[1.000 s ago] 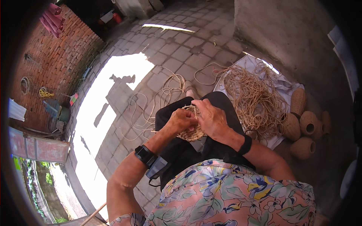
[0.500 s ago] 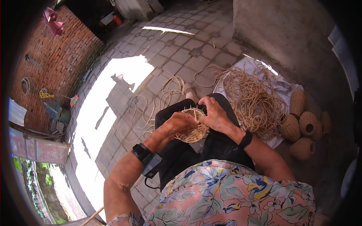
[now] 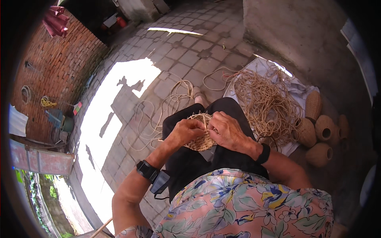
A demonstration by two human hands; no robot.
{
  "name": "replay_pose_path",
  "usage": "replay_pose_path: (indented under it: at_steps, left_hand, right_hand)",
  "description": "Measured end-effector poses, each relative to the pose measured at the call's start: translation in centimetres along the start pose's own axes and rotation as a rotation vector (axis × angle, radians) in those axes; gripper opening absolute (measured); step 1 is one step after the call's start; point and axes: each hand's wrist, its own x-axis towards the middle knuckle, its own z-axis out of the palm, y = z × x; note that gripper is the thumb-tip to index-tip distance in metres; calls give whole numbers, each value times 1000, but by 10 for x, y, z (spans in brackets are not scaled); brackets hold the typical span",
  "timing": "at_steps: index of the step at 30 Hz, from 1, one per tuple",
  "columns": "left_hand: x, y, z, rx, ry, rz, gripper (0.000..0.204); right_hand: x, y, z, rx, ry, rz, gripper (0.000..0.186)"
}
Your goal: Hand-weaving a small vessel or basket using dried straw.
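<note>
A round, tan woven piece (image 3: 198, 142) with short spokes at its rim rests over my dark-trousered legs. My left hand (image 3: 186, 132) is closed on it, fingertips pinching at a pale strand near its middle. My right hand (image 3: 224, 131) grips the piece's right side, fingers curled, thumb meeting the left fingertips at that strand; the exact hold is partly hidden. Loose tan cord (image 3: 184, 85) trails on the paving around my foot. A large tangled heap of cord (image 3: 264, 103) lies on a white sheet just right of my knees.
Several round woven vessels (image 3: 319, 154) sit at the right beside a grey wall (image 3: 289, 31). A brick wall (image 3: 55, 67) with hanging coils and a rusty panel (image 3: 39, 156) stand at the left. Sunlight falls on the paved floor (image 3: 190, 57). A pale stick (image 3: 102, 227) is at lower left.
My right hand has shifted down onto the piece, fingers more curled than half a second ago. My left fingertips have moved in to pinch at the strand.
</note>
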Motion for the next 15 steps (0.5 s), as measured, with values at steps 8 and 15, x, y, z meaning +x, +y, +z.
replay_pose_path:
  at_steps: [8, 15]
  left_hand:
    - [-35, -8, 37, 874, 454, 389, 26]
    - [-8, 6, 23, 906, 752, 622, 16]
  right_hand:
    - [2, -3, -15, -185, -132, -180, 22]
    - [12, -1, -22, -247, -176, -338, 11]
